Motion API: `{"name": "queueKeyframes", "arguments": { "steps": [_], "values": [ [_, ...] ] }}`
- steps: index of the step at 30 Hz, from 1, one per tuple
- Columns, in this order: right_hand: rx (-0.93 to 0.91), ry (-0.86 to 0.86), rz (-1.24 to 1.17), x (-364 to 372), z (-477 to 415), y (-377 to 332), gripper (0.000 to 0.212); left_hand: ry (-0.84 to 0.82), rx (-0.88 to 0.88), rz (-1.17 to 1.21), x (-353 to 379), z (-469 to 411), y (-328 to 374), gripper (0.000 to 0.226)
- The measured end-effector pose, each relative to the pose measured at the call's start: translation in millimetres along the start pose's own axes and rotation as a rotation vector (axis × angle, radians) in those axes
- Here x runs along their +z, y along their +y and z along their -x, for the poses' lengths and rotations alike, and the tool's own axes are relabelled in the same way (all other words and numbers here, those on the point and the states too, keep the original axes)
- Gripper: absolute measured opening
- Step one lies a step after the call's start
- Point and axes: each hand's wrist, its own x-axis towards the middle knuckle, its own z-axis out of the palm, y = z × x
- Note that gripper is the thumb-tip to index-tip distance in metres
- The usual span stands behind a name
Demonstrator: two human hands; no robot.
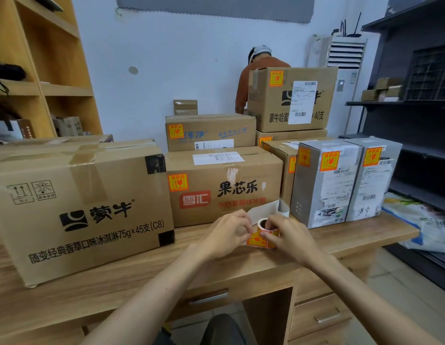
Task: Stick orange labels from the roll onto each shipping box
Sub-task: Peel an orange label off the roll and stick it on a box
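Now, with left hand pinching a label by its edge and right hand gripping the roll just before the middle box, probably leftward next to the big box, bare of orange, on the left hand's side, well apart from the roll.

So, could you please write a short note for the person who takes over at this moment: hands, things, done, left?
The left grip pinches an orange label at its edge. The right grip holds the label roll, in front of the middle box.
Done: the middle box, the top box, the grey boxes and others behind them show orange labels.
Left: the large left box shows none on its visible faces, so this label probably goes there.
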Motion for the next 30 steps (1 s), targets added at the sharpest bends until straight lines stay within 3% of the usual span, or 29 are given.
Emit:
{"name": "queueKeyframes", "arguments": {
  "steps": [21,30],
  "values": [
    [0.016,0.073,-0.045,6,6,6,0.022,-0.052,-0.146,0.227,-3,2,1,0.014],
    [-0.066,0.266,0.149,10,17,-9,0.028,-0.082,-0.22,0.348,3,3,2,0.015]
  ]
}}
